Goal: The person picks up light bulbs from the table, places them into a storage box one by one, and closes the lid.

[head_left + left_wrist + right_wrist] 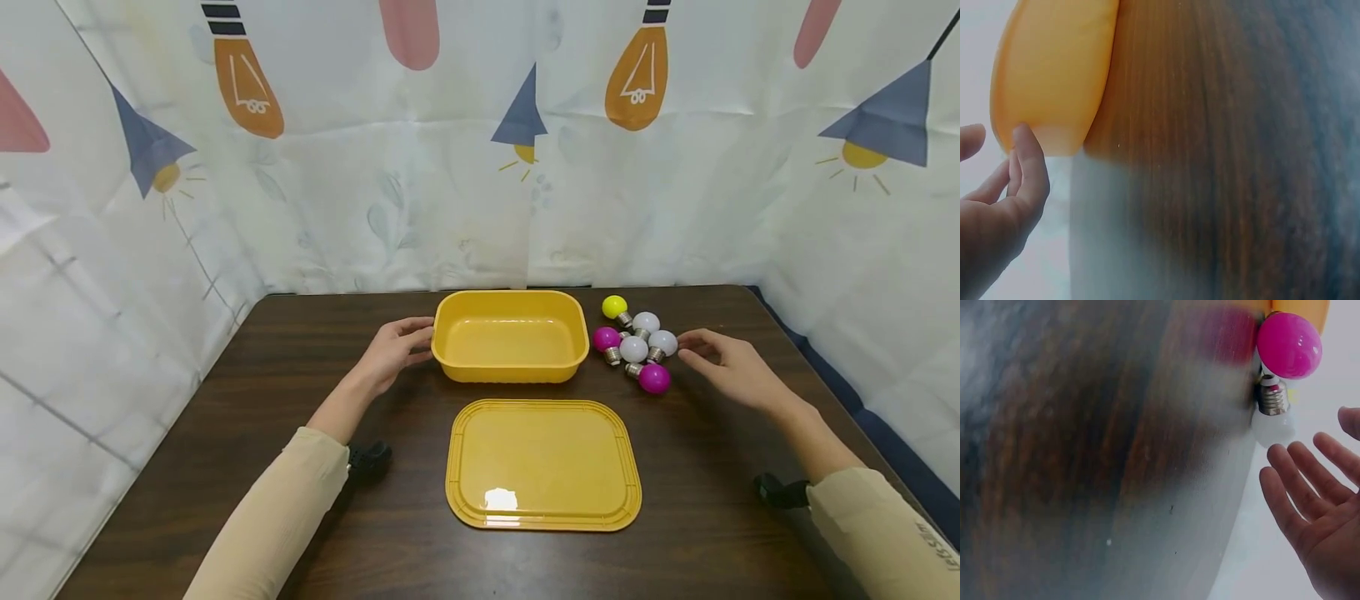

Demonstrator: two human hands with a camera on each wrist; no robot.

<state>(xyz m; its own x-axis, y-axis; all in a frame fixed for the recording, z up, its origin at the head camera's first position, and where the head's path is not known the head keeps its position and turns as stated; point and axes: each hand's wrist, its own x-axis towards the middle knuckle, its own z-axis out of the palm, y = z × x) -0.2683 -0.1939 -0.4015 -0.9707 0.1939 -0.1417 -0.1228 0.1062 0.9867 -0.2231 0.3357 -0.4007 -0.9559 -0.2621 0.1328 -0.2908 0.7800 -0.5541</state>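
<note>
A deep yellow plastic box (pixel 510 372) sits upright at the back middle of the table. At its left end is my left hand (pixel 396 348), fingers fairly straight and at the wall; the left wrist view shows a fingertip overlapping the box (pixel 1054 69). Several light bulbs lie in a cluster right of the box: a yellow bulb (pixel 615 307), white bulbs (pixel 633 349) and two magenta bulbs (pixel 655 379). My right hand (pixel 723 362) is just right of a white bulb (pixel 663 342), with fingers extended and holding nothing. Whether it touches that bulb, I cannot tell.
A flat yellow lid (pixel 543 467) with a raised rim lies in front of the box. Everything stands on a dark wooden table (pixel 247 433). Patterned white curtains (pixel 450 208) hang behind and at both sides.
</note>
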